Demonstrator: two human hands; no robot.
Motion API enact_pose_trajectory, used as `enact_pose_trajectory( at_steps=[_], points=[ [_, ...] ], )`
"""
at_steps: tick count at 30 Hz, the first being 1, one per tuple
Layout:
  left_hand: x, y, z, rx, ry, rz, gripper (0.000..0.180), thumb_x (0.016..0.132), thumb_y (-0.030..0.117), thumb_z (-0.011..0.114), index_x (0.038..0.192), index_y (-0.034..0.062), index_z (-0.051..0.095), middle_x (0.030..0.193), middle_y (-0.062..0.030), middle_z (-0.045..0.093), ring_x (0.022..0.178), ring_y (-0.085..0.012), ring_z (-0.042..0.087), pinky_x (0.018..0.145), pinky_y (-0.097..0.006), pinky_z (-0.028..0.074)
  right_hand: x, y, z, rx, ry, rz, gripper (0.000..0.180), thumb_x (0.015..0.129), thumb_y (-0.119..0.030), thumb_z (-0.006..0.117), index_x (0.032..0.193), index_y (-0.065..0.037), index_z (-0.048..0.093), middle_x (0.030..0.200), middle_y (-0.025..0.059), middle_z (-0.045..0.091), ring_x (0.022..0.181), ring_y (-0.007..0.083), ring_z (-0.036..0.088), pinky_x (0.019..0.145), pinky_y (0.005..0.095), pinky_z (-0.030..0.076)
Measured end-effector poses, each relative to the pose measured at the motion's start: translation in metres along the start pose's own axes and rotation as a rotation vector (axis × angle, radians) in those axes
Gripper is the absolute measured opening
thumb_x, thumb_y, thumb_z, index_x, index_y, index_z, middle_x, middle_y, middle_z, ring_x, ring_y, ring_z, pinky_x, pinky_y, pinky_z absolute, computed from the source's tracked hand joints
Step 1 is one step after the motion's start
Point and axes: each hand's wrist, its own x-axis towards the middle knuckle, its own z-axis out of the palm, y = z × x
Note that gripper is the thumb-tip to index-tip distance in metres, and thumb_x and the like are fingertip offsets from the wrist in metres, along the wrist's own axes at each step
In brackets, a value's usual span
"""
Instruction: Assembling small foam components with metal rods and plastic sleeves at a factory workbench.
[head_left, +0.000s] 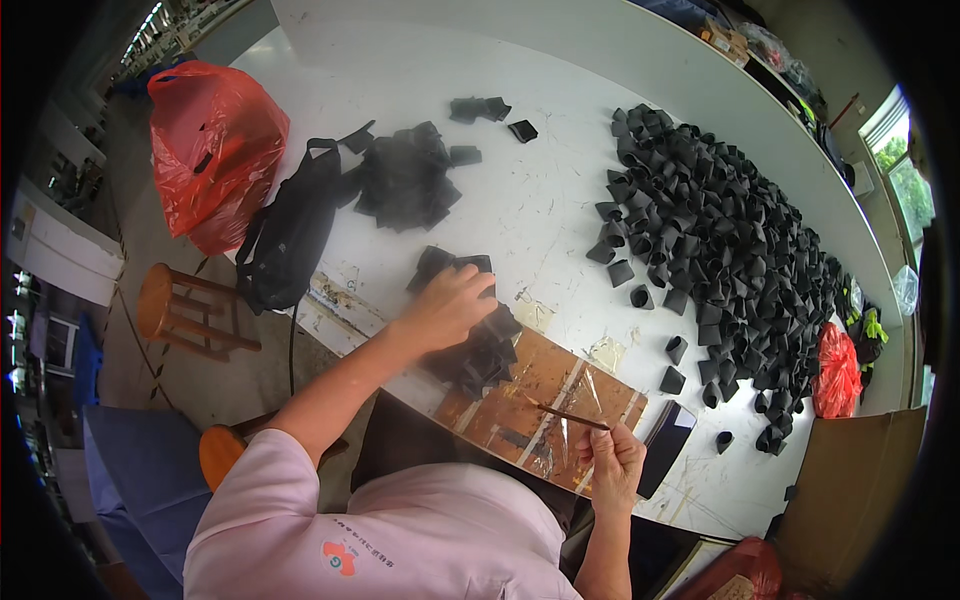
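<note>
My left hand (455,305) is closed on a black folded piece (472,264) at the near edge of the white table, its fingers curled down on it. More black pieces (478,355) lie in a loose heap beside and below that hand, slightly blurred. In my right hand (612,460) is a thin brown stick (572,415), like a slim brush, pinched at one end and pointing left. The stick is over a brown board (520,420) with pale tape strips and clear film along the table's near edge.
A big heap of black tube-shaped pieces (720,240) covers the right side. Another black stack (405,180) lies far left beside a black bag (295,230) and a red plastic bag (215,150). A dark phone (665,450) lies by my right hand. Wooden stool (190,310) at left.
</note>
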Motion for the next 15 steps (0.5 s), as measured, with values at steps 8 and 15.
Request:
enact_pose_trajectory(
  at_steps=[8,15],
  points=[
    [0.006,0.019,-0.006,-0.126,-0.052,0.061,0.013,0.062,0.001,0.058,0.075,0.0045,0.058,0.084,-0.0079,0.053,0.080,-0.0215,0.053,0.067,-0.033,0.041,0.000,0.000,0.004,-0.022,-0.013,0.024,0.027,0.089,-0.022,0.052,0.081,0.003,0.060,0.061,0.0014,0.053,0.053,0.0062,0.044,0.048,0.0190,0.036],
    [0.006,0.017,0.012,-0.099,-0.071,0.112,0.006,0.065,0.003,0.057,0.064,0.0059,0.052,0.067,-0.0063,0.051,0.067,-0.0212,0.054,0.062,-0.033,0.041,0.000,0.004,0.006,-0.070,-0.028,0.016,0.027,0.088,-0.024,0.055,0.079,0.001,0.059,0.060,0.0008,0.055,0.052,0.0060,0.046,0.048,0.0193,0.038]
  ],
)
